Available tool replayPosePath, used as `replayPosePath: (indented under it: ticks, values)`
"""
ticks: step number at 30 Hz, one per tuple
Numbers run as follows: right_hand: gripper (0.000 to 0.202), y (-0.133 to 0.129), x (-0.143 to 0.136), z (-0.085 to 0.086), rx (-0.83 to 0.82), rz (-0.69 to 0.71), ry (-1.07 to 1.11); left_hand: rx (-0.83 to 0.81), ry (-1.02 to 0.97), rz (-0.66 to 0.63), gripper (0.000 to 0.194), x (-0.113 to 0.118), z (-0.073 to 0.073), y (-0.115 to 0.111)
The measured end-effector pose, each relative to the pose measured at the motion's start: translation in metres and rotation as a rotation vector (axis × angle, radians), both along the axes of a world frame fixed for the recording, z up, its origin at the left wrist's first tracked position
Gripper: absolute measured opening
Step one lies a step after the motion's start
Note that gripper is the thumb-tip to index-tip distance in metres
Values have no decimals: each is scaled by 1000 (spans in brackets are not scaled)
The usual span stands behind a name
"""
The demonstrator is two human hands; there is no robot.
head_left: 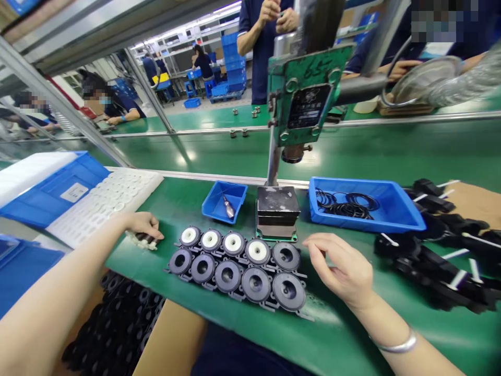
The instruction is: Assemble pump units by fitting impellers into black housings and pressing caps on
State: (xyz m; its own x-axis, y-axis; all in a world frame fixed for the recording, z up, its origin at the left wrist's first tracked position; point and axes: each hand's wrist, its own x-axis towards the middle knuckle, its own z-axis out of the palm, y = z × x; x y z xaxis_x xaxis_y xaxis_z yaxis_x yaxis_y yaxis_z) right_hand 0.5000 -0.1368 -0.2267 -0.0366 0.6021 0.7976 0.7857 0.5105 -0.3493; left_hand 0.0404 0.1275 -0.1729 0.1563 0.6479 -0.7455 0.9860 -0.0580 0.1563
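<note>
Two rows of round black housings (227,275) lie on the green bench, between my hands. White discs (233,243) sit in several housings of the far row; its rightmost one has none, nor does the near row. At the left, my left hand (144,225) has its fingers curled down over small pale and dark parts (141,241); its grip on them is partly hidden. My right hand (340,266) hovers just right of the housings, fingers bent and thumb apart, with nothing in it.
A press (277,206) stands behind the housings. Blue trays hold a screwdriver (228,207) and black rings (352,204). A white tray of discs (113,198) is at left, black assemblies (442,256) at right. People sit and stand beyond the bench.
</note>
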Motion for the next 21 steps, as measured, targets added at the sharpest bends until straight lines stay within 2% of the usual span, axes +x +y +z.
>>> replayPosePath:
  ticks: [5, 10, 13, 16, 18, 21]
  values:
    - [13, 1, 0, -3, -1, -19, -15, -15, -103, 167, 52, -12, 0, -7]
    - [14, 1, 4, -2, 37, -38, -60, -5, -339, 412, 48, -32, 11, -19]
    - [12, 3, 4, -1, 33, -53, -62, 32, -583, 588, 43, -48, 15, -35]
    - [8, 4, 4, -1, 14, -78, -72, 111, -884, 809, 40, -60, 9, -59]
    - [9, 3, 5, -3, 9, -100, -82, 184, -1112, 967, 38, -60, 1, -78]
    - [13, 3, 10, -8, -17, -120, -61, 276, -1450, 1172, 39, -47, -11, -113]
